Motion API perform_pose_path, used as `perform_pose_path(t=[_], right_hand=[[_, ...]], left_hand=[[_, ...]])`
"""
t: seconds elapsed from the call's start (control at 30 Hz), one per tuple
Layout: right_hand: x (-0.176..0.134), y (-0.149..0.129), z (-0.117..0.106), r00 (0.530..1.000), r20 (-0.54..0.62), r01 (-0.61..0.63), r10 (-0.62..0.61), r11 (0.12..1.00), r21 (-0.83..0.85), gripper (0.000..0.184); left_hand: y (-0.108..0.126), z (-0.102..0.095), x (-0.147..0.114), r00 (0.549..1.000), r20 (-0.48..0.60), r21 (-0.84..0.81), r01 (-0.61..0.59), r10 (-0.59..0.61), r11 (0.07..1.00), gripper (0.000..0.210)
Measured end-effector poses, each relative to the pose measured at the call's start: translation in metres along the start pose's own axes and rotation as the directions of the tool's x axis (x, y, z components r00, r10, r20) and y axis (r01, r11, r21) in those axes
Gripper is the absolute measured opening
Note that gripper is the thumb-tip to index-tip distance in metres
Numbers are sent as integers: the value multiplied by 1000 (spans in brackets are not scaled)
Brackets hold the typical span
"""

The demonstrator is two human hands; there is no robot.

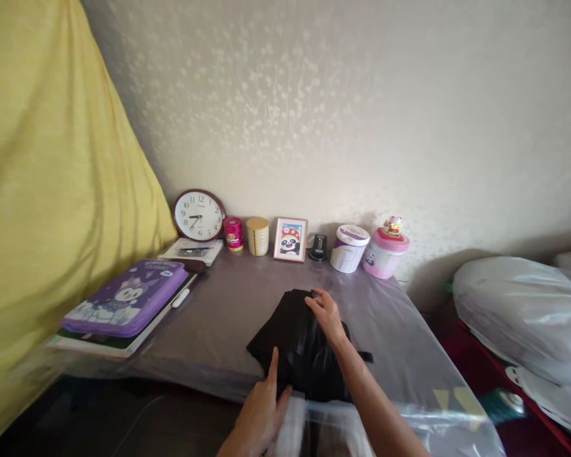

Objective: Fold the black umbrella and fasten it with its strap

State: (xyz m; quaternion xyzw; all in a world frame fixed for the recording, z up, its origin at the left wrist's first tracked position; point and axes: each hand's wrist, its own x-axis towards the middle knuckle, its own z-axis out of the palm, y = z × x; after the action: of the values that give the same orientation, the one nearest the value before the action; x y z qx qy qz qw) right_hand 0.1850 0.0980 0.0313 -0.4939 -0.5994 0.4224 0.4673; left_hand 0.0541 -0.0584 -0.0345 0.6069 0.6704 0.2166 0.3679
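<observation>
A piece of black fabric (290, 330), folded and creased, lies near the front edge of the table; its exact kind is unclear. A short black strap (365, 357) sticks out on its right side. At its far edge, the bent fingers of my right hand (326, 314) are closed on the cloth. My left hand (261, 406) is at the near left side, its index finger stretched over the fabric and its thumb apart at the lower edge. The other left fingers are mostly hidden.
Along the wall stand a clock (198, 216), a pink can (233, 234), a yellow-lidded tin (257, 237), a framed panda picture (290, 240), a small black device (318, 247) and two tubs (349, 249). A purple case (128, 298) lies left; a plastic-wrapped bundle (518, 311) sits right.
</observation>
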Motion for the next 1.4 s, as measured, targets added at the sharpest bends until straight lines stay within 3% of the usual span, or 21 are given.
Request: perform_pose_path(t=[0.23,0.47,0.7,0.97,1.17,1.27,1.4], right_hand=[[14,17,23,999,9,38,-37,989,-140,52],[14,24,33,999,7,49,-50,944,-327,47],[10,26,35,995,88,62,-39,960,-274,43],[2,27,37,979,176,178,-103,853,-490,37],[2,25,37,964,218,236,-150,859,-454,29],[-13,15,24,917,298,364,-267,864,-347,21],[-52,5,3,750,476,623,-460,733,-273,20]], left_hand=[[1,-5,-1,1000,16,4,12,-12,1000,66],[4,-10,-3,1000,21,-12,14,-14,1000,67],[0,-6,-1,999,-10,-4,32,-32,999,69],[7,-2,-12,978,-188,-60,76,-86,995,85],[9,-6,-13,997,-77,100,-10,18,995,73],[9,-6,-12,999,-53,137,9,-1,991,67],[7,-4,-10,999,-51,102,8,-3,995,66]])
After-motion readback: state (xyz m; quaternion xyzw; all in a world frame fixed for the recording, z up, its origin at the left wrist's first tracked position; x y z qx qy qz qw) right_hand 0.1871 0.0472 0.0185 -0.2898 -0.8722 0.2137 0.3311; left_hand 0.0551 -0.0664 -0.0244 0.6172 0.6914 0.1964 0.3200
